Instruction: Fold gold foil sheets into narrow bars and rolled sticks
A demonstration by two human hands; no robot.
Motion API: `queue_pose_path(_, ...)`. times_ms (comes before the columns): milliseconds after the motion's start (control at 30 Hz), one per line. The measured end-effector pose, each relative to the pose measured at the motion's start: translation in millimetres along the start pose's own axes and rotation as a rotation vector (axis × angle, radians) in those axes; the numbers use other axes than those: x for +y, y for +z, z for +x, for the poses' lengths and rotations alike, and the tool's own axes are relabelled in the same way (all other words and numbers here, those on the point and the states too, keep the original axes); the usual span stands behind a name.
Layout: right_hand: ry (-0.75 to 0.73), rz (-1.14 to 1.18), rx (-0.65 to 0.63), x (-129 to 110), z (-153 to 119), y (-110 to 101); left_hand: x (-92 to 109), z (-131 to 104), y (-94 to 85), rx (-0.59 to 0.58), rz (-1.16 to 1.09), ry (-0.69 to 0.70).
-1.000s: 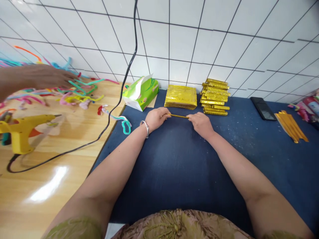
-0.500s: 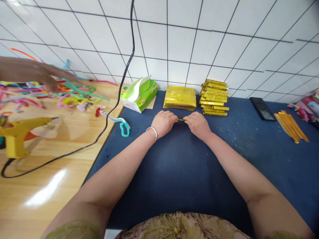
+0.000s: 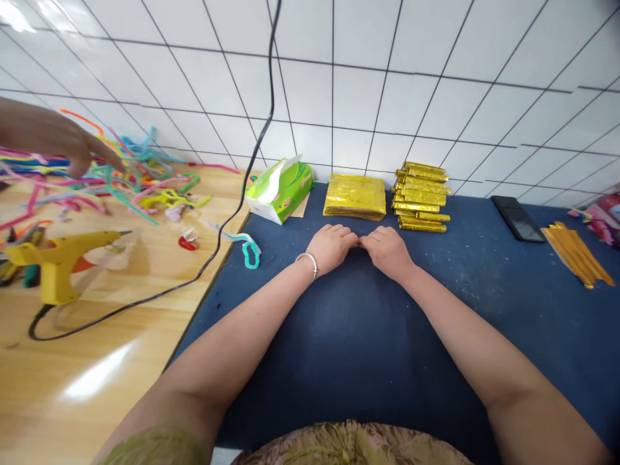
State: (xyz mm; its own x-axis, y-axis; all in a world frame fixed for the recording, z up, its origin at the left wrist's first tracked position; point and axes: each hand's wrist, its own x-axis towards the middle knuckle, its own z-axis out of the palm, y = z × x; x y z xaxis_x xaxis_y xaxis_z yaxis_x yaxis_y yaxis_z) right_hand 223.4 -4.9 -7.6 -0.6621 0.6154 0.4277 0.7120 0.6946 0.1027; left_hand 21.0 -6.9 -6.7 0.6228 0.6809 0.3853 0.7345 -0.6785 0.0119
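My left hand (image 3: 332, 249), with a bangle at the wrist, and my right hand (image 3: 389, 254) meet over the dark blue tabletop (image 3: 358, 361). Fingers of both are closed on a thin strip of folded gold paper (image 3: 359, 243), of which only a sliver shows between the fingertips. Just beyond the hands lies a flat stack of gold paper sheets (image 3: 355, 196). To its right is a pile of folded gold paper strips (image 3: 420, 195).
A green tissue pack (image 3: 285, 190) stands at the back left, beside a teal pipe cleaner loop (image 3: 251, 255). At right lie a black phone (image 3: 517, 218) and flat orange-gold strips (image 3: 578, 254). On the wooden table are a yellow glue gun (image 3: 61, 265), its cable (image 3: 213, 258) and another person's hand (image 3: 53, 137) over pipe cleaners.
My hands have drawn together, so less of the gold strip shows between them. The view has shifted slightly left and up. The other person's hand still hovers over the pipe cleaners.
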Motion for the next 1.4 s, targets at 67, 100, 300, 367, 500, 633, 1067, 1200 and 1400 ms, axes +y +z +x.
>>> queue_pose_path(67,0.027,-0.010,0.012,3.2,-1.1,1.9,-4.8,-1.2,0.7,0.005,-0.028,-0.024)
queue_pose_path(100,0.041,-0.014,0.016,5.1,-1.7,3.1,-7.8,-2.0,1.4,0.009,-0.045,-0.043)
queue_pose_path(300,0.074,0.007,0.009,13.6,-4.8,8.1,-20.5,-6.4,4.7,0.010,-0.143,-0.144)
queue_pose_path(367,0.080,0.025,0.014,14.8,-4.9,8.9,-22.8,-7.7,4.3,0.015,-0.168,-0.159)
queue_pose_path(500,0.111,0.057,0.041,16.6,-5.4,11.5,-30.2,-10.7,3.1,0.077,-0.218,-0.206)
queue_pose_path(633,0.121,0.083,0.043,18.7,-7.5,15.4,-38.4,-12.3,3.9,0.114,-0.257,-0.234)
queue_pose_path(1067,0.161,0.148,0.056,22.7,-11.5,20.7,-44.2,-13.4,11.2,0.112,-0.412,-0.278)
queue_pose_path(1200,0.156,0.165,0.054,24.3,-13.3,21.3,-46.2,-13.7,11.9,0.118,-0.397,-0.274)
queue_pose_path(1400,0.158,0.144,0.042,24.8,-14.4,17.9,-43.0,-11.8,4.1,0.073,-0.177,-0.164)
